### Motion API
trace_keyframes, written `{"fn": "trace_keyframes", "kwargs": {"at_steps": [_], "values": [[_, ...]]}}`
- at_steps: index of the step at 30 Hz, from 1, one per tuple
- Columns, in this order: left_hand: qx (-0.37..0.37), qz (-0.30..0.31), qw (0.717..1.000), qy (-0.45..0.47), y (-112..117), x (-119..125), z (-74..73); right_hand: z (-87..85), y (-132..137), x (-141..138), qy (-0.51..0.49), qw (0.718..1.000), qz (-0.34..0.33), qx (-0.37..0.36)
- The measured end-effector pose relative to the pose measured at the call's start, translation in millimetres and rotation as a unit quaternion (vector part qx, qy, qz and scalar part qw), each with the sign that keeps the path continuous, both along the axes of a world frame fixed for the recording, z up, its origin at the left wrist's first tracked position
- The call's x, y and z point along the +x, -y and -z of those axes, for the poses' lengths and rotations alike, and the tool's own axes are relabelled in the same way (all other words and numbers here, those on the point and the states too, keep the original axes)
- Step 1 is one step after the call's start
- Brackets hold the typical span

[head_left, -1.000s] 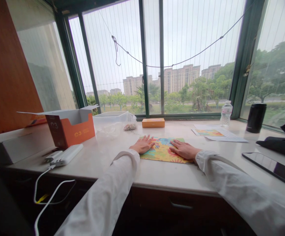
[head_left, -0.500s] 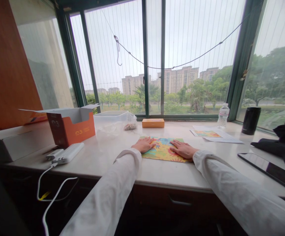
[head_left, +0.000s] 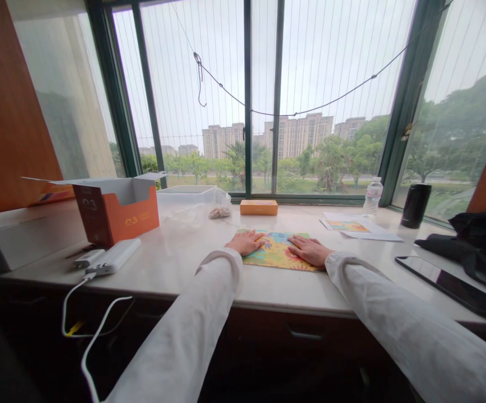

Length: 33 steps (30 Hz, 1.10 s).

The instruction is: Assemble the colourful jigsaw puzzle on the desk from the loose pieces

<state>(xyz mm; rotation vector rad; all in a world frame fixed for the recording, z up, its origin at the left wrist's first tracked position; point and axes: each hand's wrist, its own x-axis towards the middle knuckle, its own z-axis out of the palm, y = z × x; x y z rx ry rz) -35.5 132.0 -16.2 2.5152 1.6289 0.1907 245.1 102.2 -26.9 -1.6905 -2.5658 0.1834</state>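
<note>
A flat, colourful picture sheet [head_left: 275, 254], mostly yellow with blue, green and red shapes, lies on the white tabletop in front of me. It looks like a puzzle or printed board; I cannot tell which. On its left part rests my left hand [head_left: 246, 243], palm down with the fingers stretched out. My right hand [head_left: 310, 250] lies flat over the right part, fingers pointing inward. Both palms cover some of the picture. Behind the sheet stands a small orange box [head_left: 258, 207].
An open orange carton [head_left: 138, 210], white power adapter [head_left: 119, 256], clear plastic tub [head_left: 188, 193] and bag of small pieces [head_left: 219, 211] are on the left. Papers [head_left: 352, 226], a water bottle [head_left: 373, 197], black cylinder [head_left: 416, 206], phone [head_left: 448, 282] and black cloth item [head_left: 473, 240] stand or lie right.
The view has shifted slightly. Both hands stay flat on the picture sheet, with no clear movement against it.
</note>
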Motion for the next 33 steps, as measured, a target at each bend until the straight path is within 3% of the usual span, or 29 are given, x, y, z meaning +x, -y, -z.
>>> {"fn": "trace_keyframes", "kwargs": {"at_steps": [12,16,33], "values": [[-0.002,0.003,1.0,0.006,-4.9,-1.0,3.4,-2.6,12.2,-21.3,-0.012,0.995,0.094,0.021],[-0.002,0.007,1.0,0.006,-6.3,-1.1,4.1,2.0,8.6,-29.1,0.011,0.996,0.087,-0.008],[0.012,0.013,0.999,-0.027,1.0,0.7,-0.2,3.3,3.8,-31.0,-0.024,0.996,0.09,0.013]]}}
